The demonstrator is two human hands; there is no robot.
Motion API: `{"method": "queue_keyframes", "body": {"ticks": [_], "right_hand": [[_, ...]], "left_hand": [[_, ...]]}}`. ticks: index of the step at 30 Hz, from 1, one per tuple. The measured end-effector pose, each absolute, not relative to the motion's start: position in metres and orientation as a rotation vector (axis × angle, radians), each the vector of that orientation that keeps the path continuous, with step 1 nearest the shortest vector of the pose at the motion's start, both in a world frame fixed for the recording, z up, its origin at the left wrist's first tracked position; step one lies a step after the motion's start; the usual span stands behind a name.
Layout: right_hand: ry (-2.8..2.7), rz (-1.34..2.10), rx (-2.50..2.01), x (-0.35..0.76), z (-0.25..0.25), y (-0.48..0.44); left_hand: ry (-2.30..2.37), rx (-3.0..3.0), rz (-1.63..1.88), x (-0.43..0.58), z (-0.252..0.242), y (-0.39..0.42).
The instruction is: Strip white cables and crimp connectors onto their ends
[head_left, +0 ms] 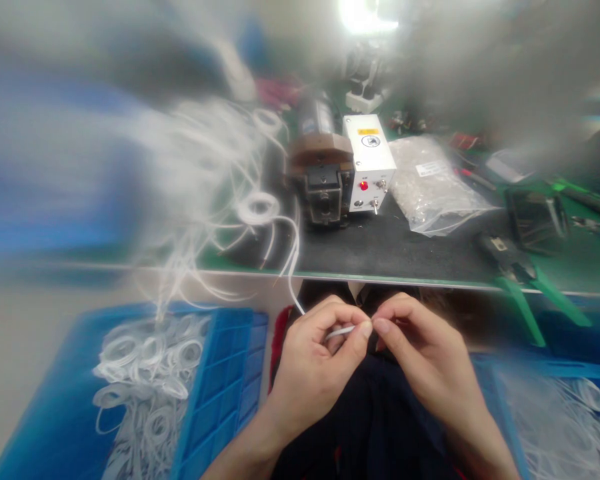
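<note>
Just in front of the bench edge, my left hand is closed in a pinch on a white cable. The cable runs from a coiled white bundle on the bench down through that hand. My right hand pinches thumb against forefinger right at the cable's end, its fingertips meeting those of my left hand. The cable tip itself is hidden between the fingers. Beyond the hands stands a small machine with a black front block and a white control box, whose red light glows.
Green-handled cutters lie by the bench edge at right, near a clear bag of small parts. A blue crate at left holds several cable coils. Another blue bin stands at right. Loose white cables heap at left.
</note>
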State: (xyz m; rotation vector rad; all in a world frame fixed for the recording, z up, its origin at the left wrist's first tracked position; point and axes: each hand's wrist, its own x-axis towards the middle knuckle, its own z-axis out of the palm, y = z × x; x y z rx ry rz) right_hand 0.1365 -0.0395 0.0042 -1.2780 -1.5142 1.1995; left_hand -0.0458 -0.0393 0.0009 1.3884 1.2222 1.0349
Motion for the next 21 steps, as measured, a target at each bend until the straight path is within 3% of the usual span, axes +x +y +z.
{"method": "queue_keyframes", "body": {"ticks": [10, 16, 21], "right_hand": [[-1.871, 0.963, -1.404, 0.155, 0.005, -0.034], [-1.619, 1.414, -1.356, 0.161, 0.012, -0.027], [-1.783, 1.106, -1.422, 0.164, 0.01, -0.022]], "left_hand": [[1.185, 1.635, 0.909, -0.05, -0.002, -0.031], [1.089, 1.532, 0.834, -0.05, 0.001, -0.019], [1.08, 1.503, 0.8, -0.046, 0.001, -0.01]]}}
